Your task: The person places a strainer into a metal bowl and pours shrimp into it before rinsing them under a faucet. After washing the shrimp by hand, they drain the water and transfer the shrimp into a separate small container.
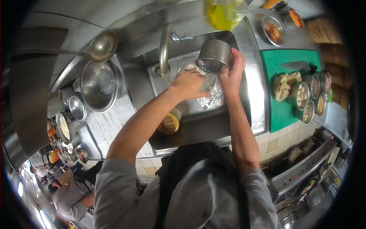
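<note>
My right hand (232, 72) grips the rim of a round metal container (215, 51), tilted with its mouth toward me over the sink. Some whitish bits cling near its rim. My left hand (188, 84) reaches over a clear bowl (210, 82) in the sink (133, 82), thumb apart from the fingers; the fingertips are partly hidden. Beneath the hands, a fork (206, 107) lies among pale scraps on the sink floor. A tub with yellowish contents (169, 123) stands in the sink under my left forearm. The faucet (164, 49) rises just left of my left hand.
On the right, a green cutting board (272, 110) bears a knife (295, 65), a crumpled cloth (283, 86) and several metal containers (298, 95). Large metal bowls (100, 86) and a ladle (103, 46) are at left. A yellow-liquid bottle (225, 17) stands behind the sink. Another person (70, 198) is lower left.
</note>
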`<act>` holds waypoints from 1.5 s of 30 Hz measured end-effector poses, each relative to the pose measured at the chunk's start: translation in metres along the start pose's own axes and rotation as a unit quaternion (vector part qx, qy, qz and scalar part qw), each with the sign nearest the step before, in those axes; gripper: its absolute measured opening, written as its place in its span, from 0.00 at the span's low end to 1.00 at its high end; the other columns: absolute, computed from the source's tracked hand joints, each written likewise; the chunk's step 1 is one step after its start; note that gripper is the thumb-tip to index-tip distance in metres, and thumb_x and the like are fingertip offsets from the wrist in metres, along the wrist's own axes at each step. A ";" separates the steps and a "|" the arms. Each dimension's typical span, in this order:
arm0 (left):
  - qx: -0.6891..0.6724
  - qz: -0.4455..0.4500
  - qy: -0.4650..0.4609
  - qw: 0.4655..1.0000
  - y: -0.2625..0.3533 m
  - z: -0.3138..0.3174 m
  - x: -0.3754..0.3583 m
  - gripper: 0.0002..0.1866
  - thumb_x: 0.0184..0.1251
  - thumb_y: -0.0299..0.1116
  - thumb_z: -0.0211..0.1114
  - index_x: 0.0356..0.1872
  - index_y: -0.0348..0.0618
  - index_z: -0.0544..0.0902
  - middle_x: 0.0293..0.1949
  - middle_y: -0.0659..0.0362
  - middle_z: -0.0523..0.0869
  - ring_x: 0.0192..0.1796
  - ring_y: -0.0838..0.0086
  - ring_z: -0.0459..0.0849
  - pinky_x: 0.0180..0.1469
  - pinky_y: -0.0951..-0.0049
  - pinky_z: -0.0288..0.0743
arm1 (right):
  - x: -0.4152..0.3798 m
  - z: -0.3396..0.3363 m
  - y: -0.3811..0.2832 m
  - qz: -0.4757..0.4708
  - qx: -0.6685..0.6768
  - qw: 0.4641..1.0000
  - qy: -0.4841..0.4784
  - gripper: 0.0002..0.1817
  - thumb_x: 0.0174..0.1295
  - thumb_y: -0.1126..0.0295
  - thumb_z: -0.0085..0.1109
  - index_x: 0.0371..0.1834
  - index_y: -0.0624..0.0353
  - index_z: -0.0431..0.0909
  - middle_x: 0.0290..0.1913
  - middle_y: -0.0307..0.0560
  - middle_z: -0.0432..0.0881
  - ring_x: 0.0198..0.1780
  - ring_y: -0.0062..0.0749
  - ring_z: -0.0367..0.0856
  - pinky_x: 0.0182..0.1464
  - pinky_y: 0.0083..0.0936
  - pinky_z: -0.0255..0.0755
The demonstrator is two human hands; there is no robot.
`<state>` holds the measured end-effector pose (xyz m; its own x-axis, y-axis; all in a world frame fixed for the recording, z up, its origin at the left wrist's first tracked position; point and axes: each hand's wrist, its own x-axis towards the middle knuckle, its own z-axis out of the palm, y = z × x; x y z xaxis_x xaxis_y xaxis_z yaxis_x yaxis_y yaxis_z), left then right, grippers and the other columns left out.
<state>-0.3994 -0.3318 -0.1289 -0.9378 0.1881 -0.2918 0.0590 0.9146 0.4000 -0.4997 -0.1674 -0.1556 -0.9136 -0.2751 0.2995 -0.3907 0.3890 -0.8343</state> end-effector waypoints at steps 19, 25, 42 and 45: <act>-0.414 -0.100 0.082 0.901 -0.036 -0.042 0.005 0.09 0.73 0.31 0.64 0.47 0.37 0.85 0.47 0.43 0.90 0.52 0.51 0.90 0.55 0.57 0.81 | -0.061 -0.034 -0.012 0.420 0.567 0.669 -0.235 0.46 0.74 0.37 0.59 0.85 0.53 0.56 0.77 0.52 0.69 0.74 0.49 0.75 0.56 0.51 0.90; -0.205 -0.129 0.122 0.963 -0.012 -0.045 -0.003 0.14 0.68 0.30 0.68 0.51 0.36 0.82 0.44 0.37 0.89 0.51 0.37 0.88 0.52 0.44 0.81 | -0.069 -0.017 -0.021 0.451 0.599 0.627 -0.214 0.49 0.70 0.32 0.57 0.83 0.56 0.59 0.75 0.59 0.73 0.70 0.58 0.80 0.52 0.56 0.92; -0.280 -0.060 0.190 0.939 -0.012 -0.040 -0.014 0.16 0.69 0.26 0.63 0.56 0.38 0.86 0.50 0.41 0.90 0.54 0.42 0.88 0.54 0.49 0.83 | -0.073 -0.010 -0.024 0.468 0.630 0.589 -0.194 0.46 0.63 0.37 0.60 0.78 0.56 0.68 0.69 0.56 0.80 0.64 0.54 0.85 0.50 0.54 0.92; -0.193 -0.093 0.216 0.953 -0.010 -0.032 -0.013 0.18 0.67 0.26 0.65 0.59 0.39 0.85 0.51 0.40 0.90 0.55 0.42 0.88 0.55 0.52 0.84 | -0.075 -0.008 -0.027 0.495 0.599 0.604 -0.175 0.45 0.64 0.36 0.57 0.78 0.56 0.68 0.68 0.55 0.81 0.62 0.53 0.86 0.46 0.52 0.93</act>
<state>-0.3988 -0.3550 -0.1017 -0.9779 -0.2054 -0.0386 -0.1746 0.7017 0.6908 -0.4212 -0.1505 -0.1517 -0.4701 -0.6801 -0.5626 0.8822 -0.3427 -0.3228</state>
